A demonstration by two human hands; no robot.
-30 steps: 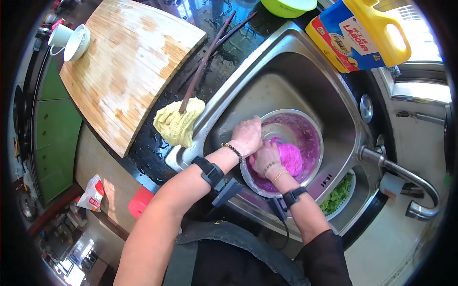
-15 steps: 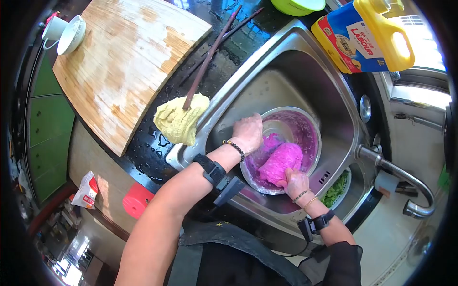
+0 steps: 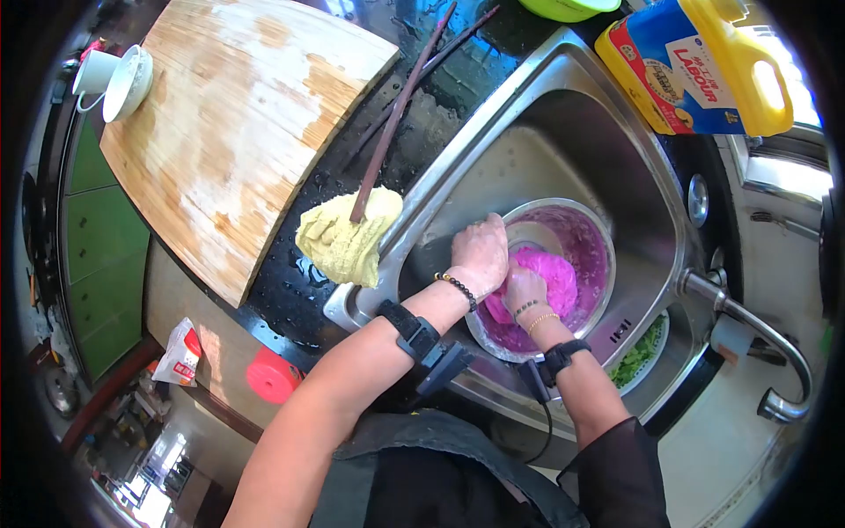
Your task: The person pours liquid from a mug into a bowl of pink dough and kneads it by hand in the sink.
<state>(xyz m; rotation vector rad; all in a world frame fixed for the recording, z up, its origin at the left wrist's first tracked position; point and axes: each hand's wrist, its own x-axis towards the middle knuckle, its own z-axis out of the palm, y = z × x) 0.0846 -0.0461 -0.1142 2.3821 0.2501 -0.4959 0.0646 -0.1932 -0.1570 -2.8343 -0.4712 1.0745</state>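
With left hand (image 3: pixel 481 253): bent at wrist, curled over rim of round silver metal bowl (image 3: pixel 591 231) | with right hand (image 3: pixel 526 290): angled down, against bright-magenta dough lump (image 3: pixel 559 278) inside bowl, cannot tell finger spread

The fingers of the right hand (image 3: pixel 525 289) are hidden, perhaps pressed into the pink dough (image 3: pixel 558 273). The view's top edge cuts off the green bowl (image 3: pixel 572 7).

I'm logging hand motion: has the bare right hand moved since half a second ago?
Yes: the right hand has moved away from the curved silver metal faucet, toward the left hand.
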